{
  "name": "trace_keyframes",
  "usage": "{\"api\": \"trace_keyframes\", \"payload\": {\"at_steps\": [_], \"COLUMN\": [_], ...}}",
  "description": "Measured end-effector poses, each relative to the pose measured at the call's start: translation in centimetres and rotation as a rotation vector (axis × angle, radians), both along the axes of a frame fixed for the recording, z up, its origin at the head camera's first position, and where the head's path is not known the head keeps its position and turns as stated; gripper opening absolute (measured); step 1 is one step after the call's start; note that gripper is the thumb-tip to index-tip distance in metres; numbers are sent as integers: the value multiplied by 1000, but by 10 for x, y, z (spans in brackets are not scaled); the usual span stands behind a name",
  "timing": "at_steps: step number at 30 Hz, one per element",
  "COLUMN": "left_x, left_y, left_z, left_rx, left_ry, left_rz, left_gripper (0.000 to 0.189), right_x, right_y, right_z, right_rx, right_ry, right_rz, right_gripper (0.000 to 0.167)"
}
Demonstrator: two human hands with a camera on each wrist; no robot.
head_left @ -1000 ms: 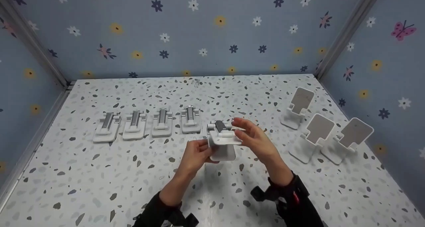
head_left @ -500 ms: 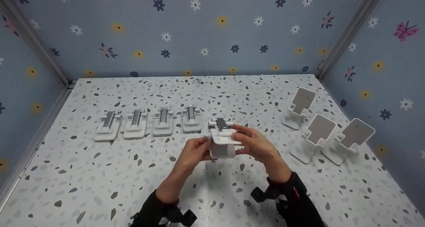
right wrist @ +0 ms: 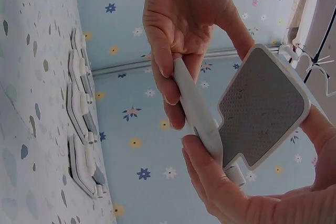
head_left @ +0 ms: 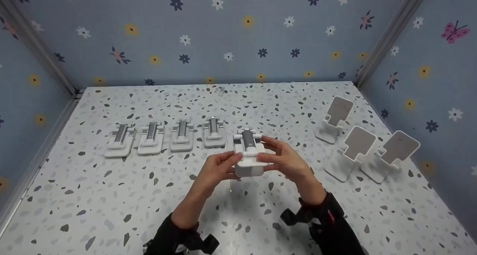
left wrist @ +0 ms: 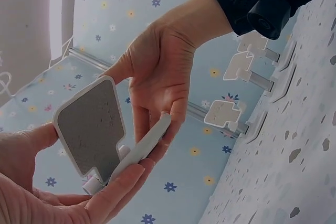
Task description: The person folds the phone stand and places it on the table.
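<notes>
A white folding phone stand (head_left: 249, 150) with a grey pad is held above the table, between both hands. My left hand (head_left: 218, 167) grips its left side, thumb on the upper plate and fingers on the base. On the other side, my right hand (head_left: 287, 160) holds it the same way. In the left wrist view the stand's grey-padded plate (left wrist: 92, 129) and its base meet at a narrow angle, partly folded. The right wrist view shows the padded plate (right wrist: 265, 108) with thumbs at its edges and fingers along the base.
Several folded phone stands (head_left: 151, 139) lie in a row on the speckled table (head_left: 149, 202) to the left. Three unfolded stands (head_left: 357, 145) stand upright at the right. Flower-patterned walls (head_left: 223, 35) close off the back and sides.
The stand's upper plate has tilted down toward its base, narrowing the angle. My right hand has moved from the plate's edge to grip plate and base; my left thumb has come onto the plate.
</notes>
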State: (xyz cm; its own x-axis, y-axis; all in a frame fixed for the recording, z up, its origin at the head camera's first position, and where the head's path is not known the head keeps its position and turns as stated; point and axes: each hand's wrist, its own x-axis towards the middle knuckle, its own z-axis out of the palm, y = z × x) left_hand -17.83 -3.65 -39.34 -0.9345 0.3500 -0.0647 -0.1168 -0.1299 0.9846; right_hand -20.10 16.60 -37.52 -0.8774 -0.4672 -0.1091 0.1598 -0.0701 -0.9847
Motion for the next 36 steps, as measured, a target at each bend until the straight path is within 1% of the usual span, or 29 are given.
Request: {"api": "trace_keyframes", "payload": {"at_steps": [5,9,15,18,20,23,25,28,31,34,36], "left_x": [2,3,5,7,8,10,11,12,14,15,15], "left_y": [-4,-6,-5,-6,-8,-15,-20,-29,-36,-42,-45], "left_z": [-1,-1,-3,-6,-8,-13,-16,-23,-31,-40,-45], "left_rx": [45,86,105,111,109,75,34,-27,-81,-138,-183], "left_ry": [22,44,48,33,13,-10,-31,-52,-72,-77,-83], "left_rz": [-18,-11,38,61,87,141,186,231,257,261,265], "left_gripper": [48,44,43,43,43,42,42,43,42,42,42], "right_x": [0,0,5,7,8,6,4,2,0,-1,-2], "right_y": [0,-1,-4,-4,-1,11,25,48,72,95,112], "right_z": [-2,-6,-11,-12,-10,-3,5,18,30,40,44], "right_rx": [25,52,85,101,128,182,243,341,423,517,611], "right_ry": [51,88,119,142,169,232,290,356,378,380,374], "right_rz": [10,-4,-41,-46,-60,-136,-223,-352,-436,-481,-505], "right_gripper": [73,76,77,77,74,65,58,53,54,59,67]}}
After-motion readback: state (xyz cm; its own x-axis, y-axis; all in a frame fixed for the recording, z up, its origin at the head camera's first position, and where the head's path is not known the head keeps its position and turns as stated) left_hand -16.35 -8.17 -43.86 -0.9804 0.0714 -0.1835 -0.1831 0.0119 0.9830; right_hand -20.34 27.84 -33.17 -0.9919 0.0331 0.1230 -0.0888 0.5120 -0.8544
